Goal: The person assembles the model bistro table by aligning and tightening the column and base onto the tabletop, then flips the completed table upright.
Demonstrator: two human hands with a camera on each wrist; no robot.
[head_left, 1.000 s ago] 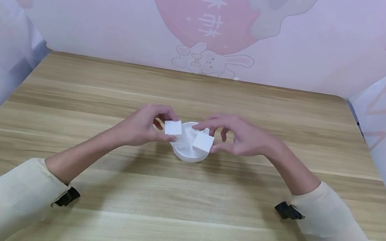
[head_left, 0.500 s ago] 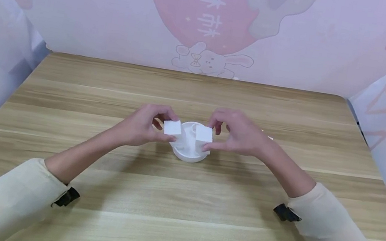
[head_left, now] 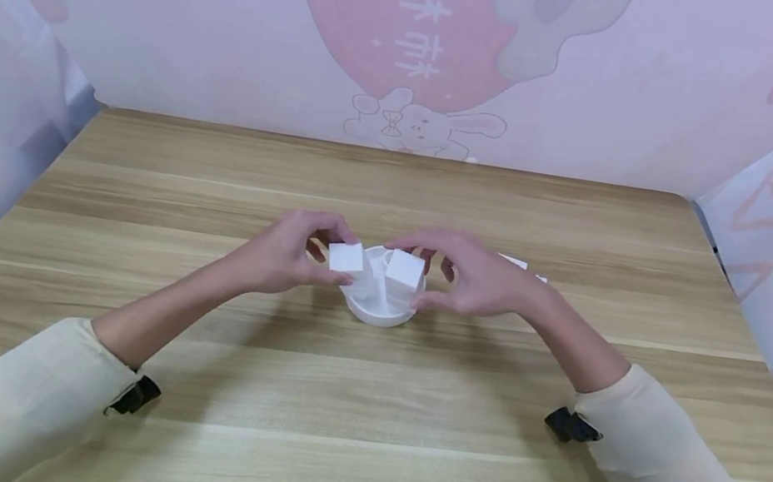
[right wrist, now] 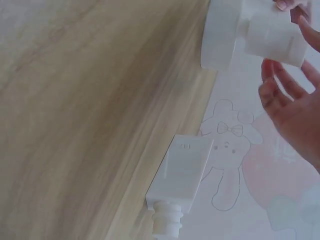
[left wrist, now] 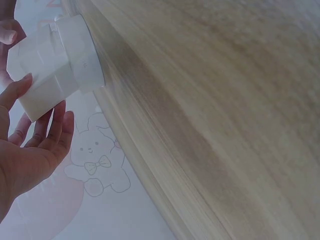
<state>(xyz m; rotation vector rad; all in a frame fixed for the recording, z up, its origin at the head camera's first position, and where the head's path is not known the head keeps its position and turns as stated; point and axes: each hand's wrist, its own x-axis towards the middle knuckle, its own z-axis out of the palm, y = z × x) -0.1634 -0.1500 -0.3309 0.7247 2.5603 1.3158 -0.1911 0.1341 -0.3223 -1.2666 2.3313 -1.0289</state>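
Observation:
A round white base point(head_left: 378, 317) stands mid-table, with two white blocks raised over it. My left hand point(head_left: 289, 253) holds the left block point(head_left: 346, 258) between thumb and fingers; the left wrist view has the block point(left wrist: 42, 75) above the round base point(left wrist: 82, 52), with my left hand point(left wrist: 30, 155) below it. On the other side, my right hand point(head_left: 479, 279) spans the right block point(head_left: 404, 268), index finger at its far edge and thumb at its near corner. In the right wrist view, the right block point(right wrist: 276, 39) joins the base point(right wrist: 220, 37) by a narrower neck; my right fingertips lie along its side.
Behind the right wrist lies another white piece point(head_left: 514, 261), partly hidden. The right wrist view shows it as a block point(right wrist: 182, 167) with a ribbed post point(right wrist: 166, 220) at one end. A printed curtain point(head_left: 239, 24) borders the back of the wooden table point(head_left: 352, 455).
The right block has turned on the base, and my right fingers have shifted their hold on it. The white piece behind the right wrist has come into sight. My left hand stays in place.

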